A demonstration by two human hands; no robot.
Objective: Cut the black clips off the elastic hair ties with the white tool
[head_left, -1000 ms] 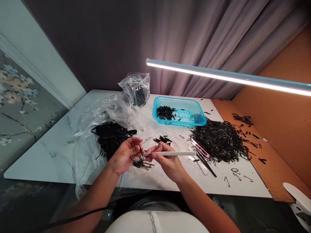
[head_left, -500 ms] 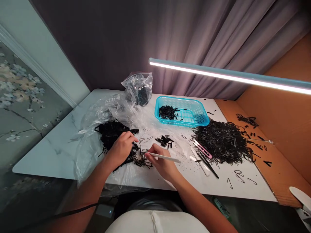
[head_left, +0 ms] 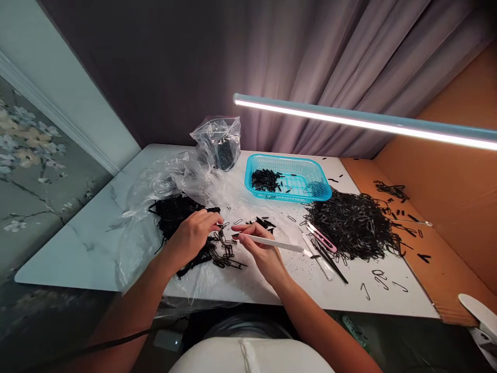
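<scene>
My left hand (head_left: pixel 192 233) is closed in a pinch at the edge of a black heap (head_left: pixel 171 212) on clear plastic. A small dark piece, too small to name, shows at its fingertips. Between the thumb and fingers of my right hand (head_left: pixel 266 259) is a slim white pen-like tool (head_left: pixel 277 242), its dark tip pointing left toward my left fingertips, a short gap away. Below both hands lie dark loops (head_left: pixel 225 255) in a loose tangle. Small black pieces (head_left: pixel 265 223) rest just behind my right hand, which partly hides them.
A blue basket (head_left: pixel 287 198) at the back holds small black pieces. To the right is a big pile of black strips (head_left: pixel 349 223), with a pink-handled cutter (head_left: pixel 324 239) and a black stick-like tool (head_left: pixel 334 267) beside it. A clear bag (head_left: pixel 223 150) stands behind; a lamp (head_left: pixel 349 118) hangs above.
My right hand has risen slightly with the white tool, its tip now farther from the loops. My left hand still pinches near the same place. The view has shifted slightly.
</scene>
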